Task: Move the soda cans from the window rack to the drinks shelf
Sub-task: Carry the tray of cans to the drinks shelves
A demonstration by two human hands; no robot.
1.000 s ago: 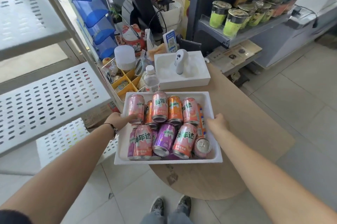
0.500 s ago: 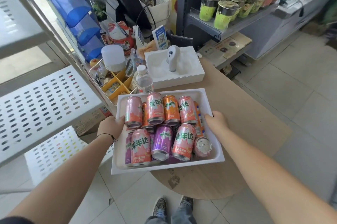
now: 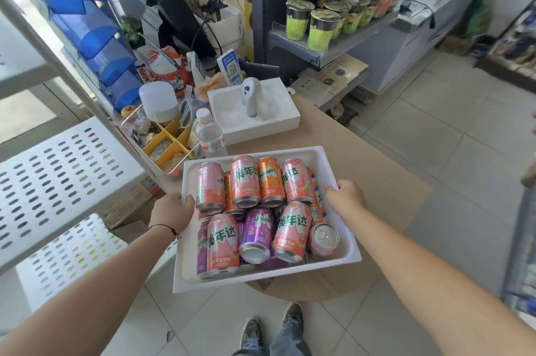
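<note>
A white tray [image 3: 330, 160] holds several pink, orange and purple soda cans [image 3: 245, 181] lying on their sides. My left hand [image 3: 171, 212] grips the tray's left rim and my right hand [image 3: 345, 197] grips its right rim. The tray hangs tilted over the near edge of a round wooden table [image 3: 377, 181]. The white perforated window rack [image 3: 55, 170] stands to the left with bare shelves. A grey shelf [image 3: 333, 48] with green-labelled cups is at the back right.
A second white tray [image 3: 278, 123] with a white handheld device sits behind on the table. Beside it stand a water bottle [image 3: 210, 135], a yellow-divided organiser [image 3: 168, 144], a lucky-cat figure [image 3: 166, 68] and a monitor [image 3: 179, 16]. Tiled floor stretches right; my shoes [image 3: 272, 329] below.
Both hands have closed on the tray's rims and lifted it toward me, off the table. The view has swung a little to the right.
</note>
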